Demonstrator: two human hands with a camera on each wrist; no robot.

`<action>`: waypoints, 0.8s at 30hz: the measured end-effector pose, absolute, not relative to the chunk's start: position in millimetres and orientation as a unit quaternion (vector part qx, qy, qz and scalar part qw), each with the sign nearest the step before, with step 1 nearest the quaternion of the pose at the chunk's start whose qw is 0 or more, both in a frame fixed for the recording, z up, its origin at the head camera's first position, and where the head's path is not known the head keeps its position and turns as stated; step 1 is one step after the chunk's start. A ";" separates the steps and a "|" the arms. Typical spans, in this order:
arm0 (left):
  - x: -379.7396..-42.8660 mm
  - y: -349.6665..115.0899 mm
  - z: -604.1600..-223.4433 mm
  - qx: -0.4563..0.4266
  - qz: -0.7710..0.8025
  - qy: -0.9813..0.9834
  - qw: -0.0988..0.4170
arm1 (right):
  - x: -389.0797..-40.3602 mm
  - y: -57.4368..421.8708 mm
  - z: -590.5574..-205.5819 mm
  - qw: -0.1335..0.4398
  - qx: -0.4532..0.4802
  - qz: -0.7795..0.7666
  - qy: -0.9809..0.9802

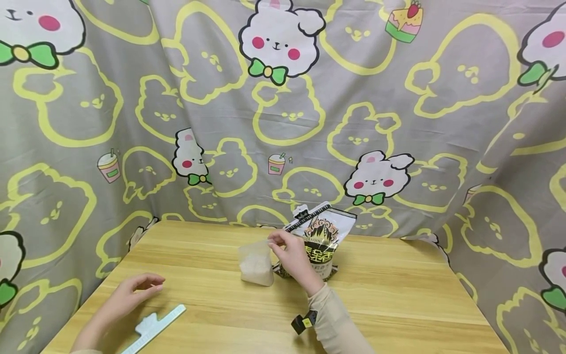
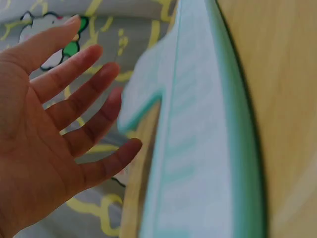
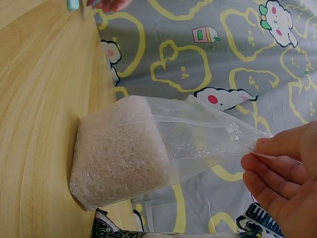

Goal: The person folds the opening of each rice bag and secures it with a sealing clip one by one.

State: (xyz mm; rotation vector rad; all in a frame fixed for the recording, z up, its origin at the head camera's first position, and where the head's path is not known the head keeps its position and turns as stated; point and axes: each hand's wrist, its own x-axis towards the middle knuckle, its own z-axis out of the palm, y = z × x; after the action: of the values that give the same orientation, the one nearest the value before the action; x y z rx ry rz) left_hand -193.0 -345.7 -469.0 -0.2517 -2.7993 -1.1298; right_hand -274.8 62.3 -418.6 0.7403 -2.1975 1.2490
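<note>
A clear plastic bag of rice (image 3: 119,153) stands on the wooden table, its lower part full of white grains. My right hand (image 1: 291,253) pinches the bag's top edge between thumb and fingertips, as the right wrist view shows. Over the left side of the table hovers my left hand (image 1: 132,293), fingers relaxed and holding nothing. Close by it lies a pale teal bag clip (image 1: 155,329) with a bear-shaped lever; in the left wrist view the clip (image 2: 203,124) fills the middle, beside my spread fingers.
Just behind my right hand stands a black and white printed package (image 1: 329,231), its top closed by a black and white clip (image 1: 307,216). A patterned curtain (image 1: 274,123) surrounds the table (image 1: 398,295) at the back and sides.
</note>
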 end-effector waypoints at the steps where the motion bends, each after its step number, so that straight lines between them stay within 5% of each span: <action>1: -192.0 -348.5 -470.1 -0.083 -0.378 -0.921 0.047 | -274.8 62.2 -418.8 0.251 0.272 0.459 -0.808; 9: -181.3 -366.3 -476.4 -0.044 -0.390 -0.920 -0.013 | -274.6 61.2 -419.1 0.247 0.269 0.464 -0.807; 24: -176.8 -386.7 -484.7 -0.149 -0.485 -0.846 -0.165 | -274.1 62.7 -418.6 0.246 0.265 0.469 -0.806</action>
State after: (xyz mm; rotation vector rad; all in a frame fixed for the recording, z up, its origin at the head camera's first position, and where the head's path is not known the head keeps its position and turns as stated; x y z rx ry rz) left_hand -176.8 -386.7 -484.7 -0.5250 -2.9791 -1.7085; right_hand -274.1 62.7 -418.6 0.7225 -2.1978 1.2797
